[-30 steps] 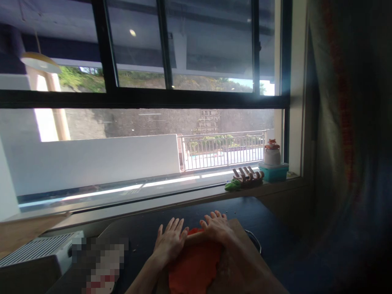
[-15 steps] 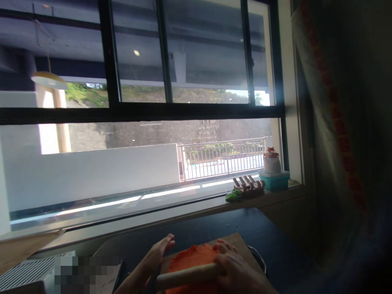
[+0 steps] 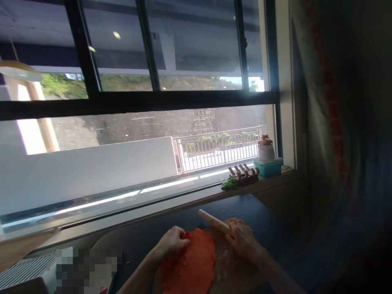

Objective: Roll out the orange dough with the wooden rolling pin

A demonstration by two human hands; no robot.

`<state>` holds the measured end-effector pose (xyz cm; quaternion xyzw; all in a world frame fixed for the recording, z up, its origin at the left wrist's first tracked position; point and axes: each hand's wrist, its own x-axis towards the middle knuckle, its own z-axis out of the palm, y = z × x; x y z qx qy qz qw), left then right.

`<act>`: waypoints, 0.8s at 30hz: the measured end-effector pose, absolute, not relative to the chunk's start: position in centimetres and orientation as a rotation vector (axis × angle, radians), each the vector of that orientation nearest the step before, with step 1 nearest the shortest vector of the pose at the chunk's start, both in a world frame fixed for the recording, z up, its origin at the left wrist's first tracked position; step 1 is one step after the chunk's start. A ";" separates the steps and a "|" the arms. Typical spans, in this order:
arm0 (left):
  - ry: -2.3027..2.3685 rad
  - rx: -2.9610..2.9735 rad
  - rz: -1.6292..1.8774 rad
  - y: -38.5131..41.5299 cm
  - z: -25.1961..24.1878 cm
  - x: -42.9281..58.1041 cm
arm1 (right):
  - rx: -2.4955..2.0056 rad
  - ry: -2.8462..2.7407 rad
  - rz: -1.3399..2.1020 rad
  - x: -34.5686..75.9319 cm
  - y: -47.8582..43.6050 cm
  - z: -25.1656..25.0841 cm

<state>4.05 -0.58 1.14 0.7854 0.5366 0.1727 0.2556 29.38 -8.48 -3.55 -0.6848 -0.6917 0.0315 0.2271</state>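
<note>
Flat orange dough (image 3: 190, 265) on a wooden board (image 3: 228, 267), with both hands at its far edge

The orange dough lies rolled out as a thin sheet on the wooden board, at the bottom middle of the view; the left hand (image 3: 172, 241) is at its far left edge, fingers curled together and gripping the rim of the sheet; the right hand (image 3: 243, 241) is just beside the far right edge, fingers closed around one end of a wooden rolling pin (image 3: 212, 220), which points away to the left, past the dough; the board rests on a dark table (image 3: 147, 237); behind it, on the windowsill (image 3: 190, 200), stand a green object (image 3: 228, 184), a wooden rack (image 3: 243, 173) and a teal box (image 3: 268, 167) with a white jar (image 3: 266, 149) on top; a white ribbed appliance (image 3: 27, 271) is at the lower left.
</note>
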 end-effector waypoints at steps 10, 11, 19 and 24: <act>1.210 1.493 0.835 -2.4 -0.9 1.9 | -1.871 -1.894 0.042 29.2 -8.9 -3.5; 1.208 1.494 0.852 -2.9 -1.3 1.5 | -1.850 -1.892 0.070 29.5 -8.7 -3.6; 1.119 1.324 0.934 -3.7 -2.0 -0.4 | -1.475 -1.931 0.308 30.2 -9.9 -3.0; 1.184 1.407 0.819 -4.5 -3.1 -1.4 | -1.450 -2.017 0.311 28.5 -11.1 -1.8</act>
